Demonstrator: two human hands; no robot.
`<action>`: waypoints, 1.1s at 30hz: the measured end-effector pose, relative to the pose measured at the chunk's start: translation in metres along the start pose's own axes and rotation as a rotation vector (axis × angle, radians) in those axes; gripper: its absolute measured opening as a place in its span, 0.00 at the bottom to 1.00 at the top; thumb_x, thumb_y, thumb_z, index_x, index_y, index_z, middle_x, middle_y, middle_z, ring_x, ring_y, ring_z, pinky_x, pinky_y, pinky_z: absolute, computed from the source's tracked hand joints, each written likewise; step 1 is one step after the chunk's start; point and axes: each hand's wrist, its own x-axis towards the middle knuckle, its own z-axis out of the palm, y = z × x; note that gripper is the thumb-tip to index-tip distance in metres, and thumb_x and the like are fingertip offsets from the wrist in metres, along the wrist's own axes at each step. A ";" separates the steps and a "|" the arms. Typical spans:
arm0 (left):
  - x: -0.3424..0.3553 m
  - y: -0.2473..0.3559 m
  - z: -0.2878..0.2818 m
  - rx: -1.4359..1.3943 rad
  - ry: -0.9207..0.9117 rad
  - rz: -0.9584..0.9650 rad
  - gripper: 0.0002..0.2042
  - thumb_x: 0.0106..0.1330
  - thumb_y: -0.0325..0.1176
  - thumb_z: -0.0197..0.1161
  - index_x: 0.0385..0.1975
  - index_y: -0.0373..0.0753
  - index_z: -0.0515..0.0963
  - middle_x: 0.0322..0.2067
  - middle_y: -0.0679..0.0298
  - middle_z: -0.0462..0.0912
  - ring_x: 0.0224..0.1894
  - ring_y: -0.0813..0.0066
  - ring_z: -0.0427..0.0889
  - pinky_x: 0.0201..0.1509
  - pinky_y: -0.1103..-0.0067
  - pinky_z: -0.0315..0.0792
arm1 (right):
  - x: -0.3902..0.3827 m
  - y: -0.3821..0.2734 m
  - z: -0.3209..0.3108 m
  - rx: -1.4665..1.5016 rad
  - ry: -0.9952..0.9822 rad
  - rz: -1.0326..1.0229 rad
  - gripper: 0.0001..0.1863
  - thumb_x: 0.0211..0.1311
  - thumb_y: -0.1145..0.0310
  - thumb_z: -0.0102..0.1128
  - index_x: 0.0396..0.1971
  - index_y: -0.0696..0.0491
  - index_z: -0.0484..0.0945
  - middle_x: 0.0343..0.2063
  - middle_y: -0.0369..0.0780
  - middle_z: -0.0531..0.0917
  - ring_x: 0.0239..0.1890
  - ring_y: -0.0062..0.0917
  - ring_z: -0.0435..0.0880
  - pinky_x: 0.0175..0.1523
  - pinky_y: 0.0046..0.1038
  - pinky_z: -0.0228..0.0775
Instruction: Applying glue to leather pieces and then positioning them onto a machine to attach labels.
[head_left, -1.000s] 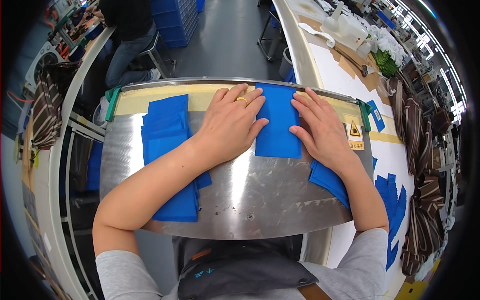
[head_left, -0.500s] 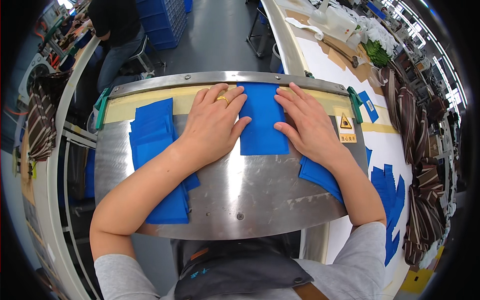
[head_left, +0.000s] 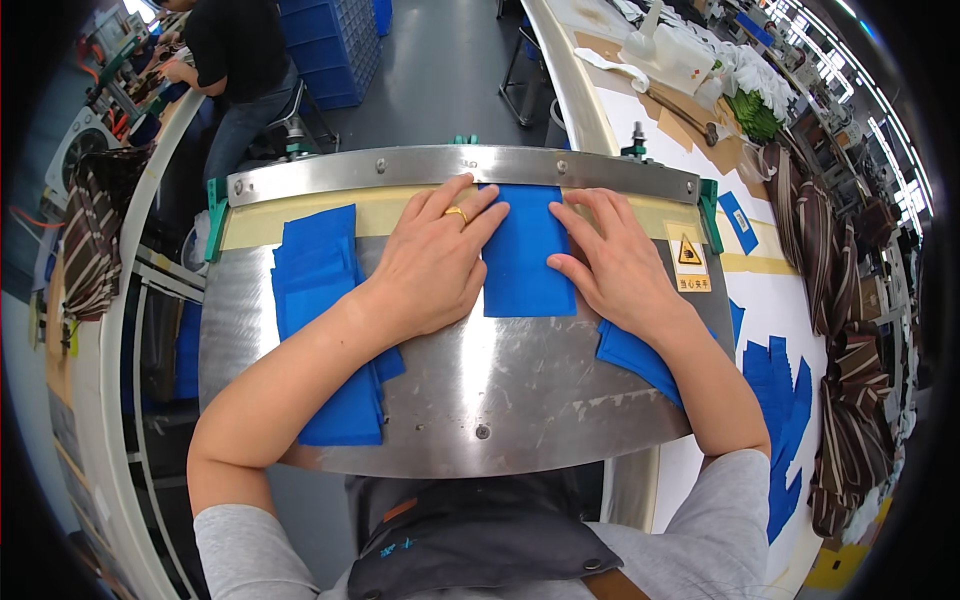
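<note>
A rectangular blue fabric piece (head_left: pixel 528 255) lies flat in the middle of the metal plate (head_left: pixel 480 380), its far edge at the metal bar (head_left: pixel 470 170). My left hand (head_left: pixel 435 255) rests palm down beside it, fingers stretched out, fingertips on its upper left edge; the thumb is tucked low along its side. On the other side my right hand (head_left: pixel 620 260) has its fingers apart and bent, index finger and thumb touching the right edge. A stack of blue pieces (head_left: pixel 320 290) sits left of my left hand, partly under that forearm. More blue pieces (head_left: pixel 640 355) lie under my right forearm.
Green brackets (head_left: pixel 216 220) flank the bar's ends. A yellow warning label (head_left: pixel 690 260) marks the plate's right side. Cut blue scraps (head_left: pixel 775 400) and striped brown fabric (head_left: pixel 850 420) lie on the right-hand table. A seated person (head_left: pixel 240 80) works at far left near blue crates (head_left: pixel 330 50).
The metal bar now shows a broader face, with threaded bolts visible behind it. My left thumb has drawn in toward the palm, and my right fingers have bent more.
</note>
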 end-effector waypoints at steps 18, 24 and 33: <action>-0.004 -0.003 0.003 0.102 -0.021 -0.037 0.26 0.67 0.44 0.64 0.56 0.30 0.75 0.61 0.48 0.75 0.64 0.52 0.72 0.69 0.64 0.64 | -0.002 0.012 -0.011 -0.004 0.003 0.000 0.22 0.62 0.61 0.66 0.52 0.56 0.77 0.58 0.44 0.77 0.61 0.40 0.75 0.65 0.37 0.67; -0.005 -0.003 0.000 0.182 -0.077 -0.094 0.27 0.68 0.45 0.62 0.58 0.29 0.74 0.62 0.48 0.74 0.66 0.50 0.70 0.71 0.61 0.60 | -0.004 0.015 -0.003 -0.014 -0.069 0.055 0.27 0.68 0.55 0.60 0.60 0.57 0.74 0.64 0.46 0.73 0.65 0.41 0.72 0.69 0.38 0.64; -0.003 -0.004 -0.002 0.123 -0.067 -0.119 0.28 0.68 0.46 0.62 0.58 0.27 0.73 0.60 0.47 0.72 0.66 0.49 0.66 0.70 0.61 0.60 | -0.002 0.013 -0.002 -0.036 -0.061 0.064 0.29 0.67 0.55 0.61 0.60 0.59 0.73 0.63 0.46 0.73 0.65 0.40 0.71 0.69 0.38 0.63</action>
